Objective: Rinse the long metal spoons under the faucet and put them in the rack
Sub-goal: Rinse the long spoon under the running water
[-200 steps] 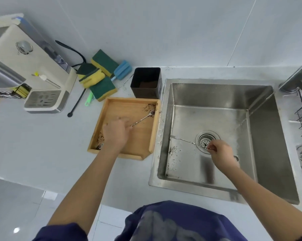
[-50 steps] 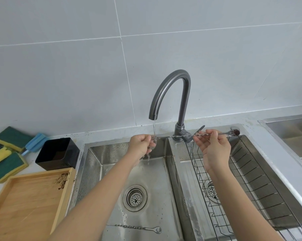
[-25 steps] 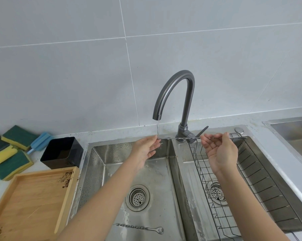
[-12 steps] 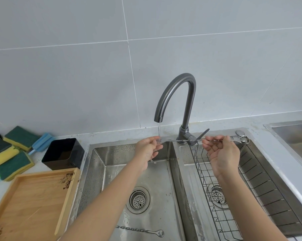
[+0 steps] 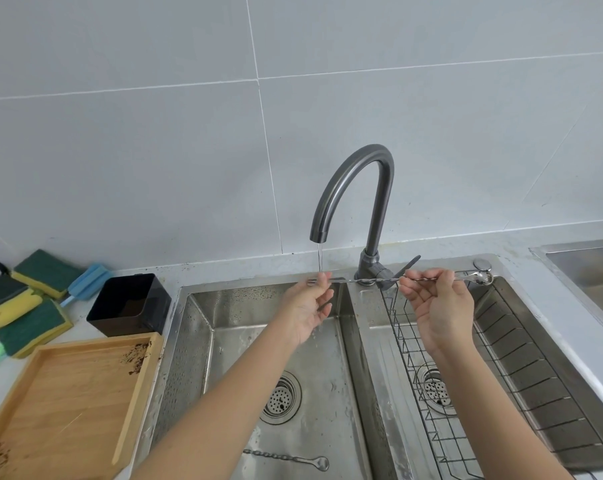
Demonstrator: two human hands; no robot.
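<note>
Both hands pinch spoon under faucet stream.

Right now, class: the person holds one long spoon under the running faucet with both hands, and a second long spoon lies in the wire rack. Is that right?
Not quite. The second spoon lies on the floor of the left sink basin, not in the wire rack, as the head view shows. The rest holds: left hand and right hand hold one long spoon under the running faucet.
</note>
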